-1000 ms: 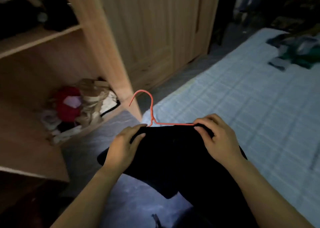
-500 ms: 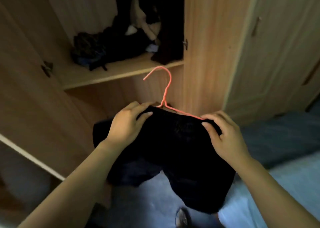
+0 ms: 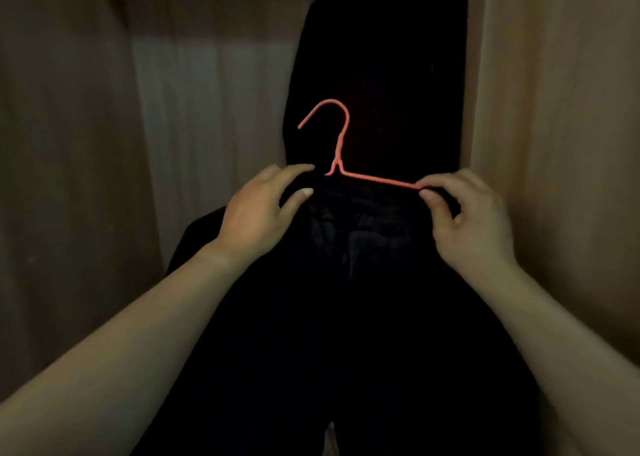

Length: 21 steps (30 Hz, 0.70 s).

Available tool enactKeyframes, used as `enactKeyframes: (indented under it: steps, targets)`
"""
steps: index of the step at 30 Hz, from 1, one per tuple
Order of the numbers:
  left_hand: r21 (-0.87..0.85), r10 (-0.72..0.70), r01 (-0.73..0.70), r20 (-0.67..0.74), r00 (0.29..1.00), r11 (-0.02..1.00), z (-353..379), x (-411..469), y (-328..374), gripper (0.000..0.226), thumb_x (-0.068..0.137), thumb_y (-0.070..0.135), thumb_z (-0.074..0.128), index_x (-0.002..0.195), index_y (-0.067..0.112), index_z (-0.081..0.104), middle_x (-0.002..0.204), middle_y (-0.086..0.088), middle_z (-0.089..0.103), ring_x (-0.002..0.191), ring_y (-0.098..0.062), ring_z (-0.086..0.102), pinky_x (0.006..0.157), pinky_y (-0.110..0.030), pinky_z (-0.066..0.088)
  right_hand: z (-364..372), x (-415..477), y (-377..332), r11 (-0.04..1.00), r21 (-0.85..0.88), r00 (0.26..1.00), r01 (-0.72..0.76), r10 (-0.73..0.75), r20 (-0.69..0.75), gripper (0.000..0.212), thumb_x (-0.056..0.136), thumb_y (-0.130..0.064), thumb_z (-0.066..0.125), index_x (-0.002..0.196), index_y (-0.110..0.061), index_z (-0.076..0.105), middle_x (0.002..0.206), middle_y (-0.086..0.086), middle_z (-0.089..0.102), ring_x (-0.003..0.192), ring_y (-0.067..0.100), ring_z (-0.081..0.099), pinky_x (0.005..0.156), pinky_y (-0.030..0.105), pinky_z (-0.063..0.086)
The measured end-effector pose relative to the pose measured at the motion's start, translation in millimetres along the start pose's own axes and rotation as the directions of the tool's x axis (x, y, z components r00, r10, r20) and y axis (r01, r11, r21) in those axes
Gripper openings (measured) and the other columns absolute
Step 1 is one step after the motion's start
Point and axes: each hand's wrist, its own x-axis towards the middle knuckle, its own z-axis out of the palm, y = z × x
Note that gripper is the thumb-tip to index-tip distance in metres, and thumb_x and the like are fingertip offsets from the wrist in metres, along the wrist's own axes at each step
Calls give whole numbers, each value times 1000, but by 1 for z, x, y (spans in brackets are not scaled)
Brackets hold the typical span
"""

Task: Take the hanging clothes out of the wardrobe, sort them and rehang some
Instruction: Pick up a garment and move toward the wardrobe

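A black garment [image 3: 353, 282] hangs from a thin red wire hanger [image 3: 341, 144] that I hold up in front of the open wardrobe. My left hand [image 3: 263, 209] grips the garment's left shoulder over the hanger's left end, thumb and fingers curled around the fabric. My right hand [image 3: 464, 220] pinches the hanger's right end together with the cloth. The hook points up and to the left. Behind it another dark garment [image 3: 381, 67] hangs inside the wardrobe.
The wardrobe's pale back wall [image 3: 207, 109] shows on the left of the dark hanging clothes. A wooden side panel [image 3: 62, 144] stands at the left and a wooden panel or door [image 3: 554, 126] at the right. The scene is dim.
The view has swung from the bed and lower shelves up into the hanging compartment. Both hands have raised the hanger with the black garment toward the hanging space, grips unchanged.
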Motion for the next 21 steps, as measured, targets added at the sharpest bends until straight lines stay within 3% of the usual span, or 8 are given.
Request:
enactKeyframes:
  steps: [3,7,10,15,17,21]
  targets:
    - [30,116,-113,-150,982,993,16,84,-43,51,91,49,42,139,30,42,121,-7,51,111,-25,51,90,-32,42,33,91,19,986,-123,986,113,-127,-112,16,90,-23,54,97,-20,68,87,5,58,75,21,55,62,31,41]
    - [28,132,-129,-157,979,991,49,169,-108,61,89,59,30,145,36,26,150,-7,30,136,-28,30,110,-44,29,67,196,44,961,-251,978,119,-157,-137,19,90,-24,52,100,-20,67,91,1,57,86,16,53,74,23,35]
    - [-63,186,-192,-96,978,979,77,227,-152,68,84,65,24,145,35,26,151,-9,29,138,-27,28,112,-44,28,91,254,60,927,-362,979,94,-153,-138,19,91,-30,51,101,-26,67,94,-2,59,88,13,54,73,23,36]
    - [-104,177,-180,-39,983,978,114,318,-189,69,83,64,24,147,38,20,156,-5,19,142,-25,20,113,-46,24,129,327,78,904,-426,988,13,-78,-135,18,93,-31,52,104,-30,65,106,-1,59,95,15,54,77,27,38]
    - [-122,165,-173,-66,984,977,120,353,-192,69,83,64,24,147,38,19,156,-5,19,141,-26,20,112,-50,24,136,360,80,900,-436,990,-16,-47,-134,18,93,-30,52,105,-29,65,109,-3,60,99,15,54,79,29,42]
    - [-139,216,-237,-154,964,961,111,420,-194,58,93,56,30,146,33,27,153,-11,25,139,-29,25,113,-42,25,133,438,82,856,-507,963,-97,-48,-264,20,93,-31,52,105,-25,65,108,1,65,100,23,59,75,29,43]
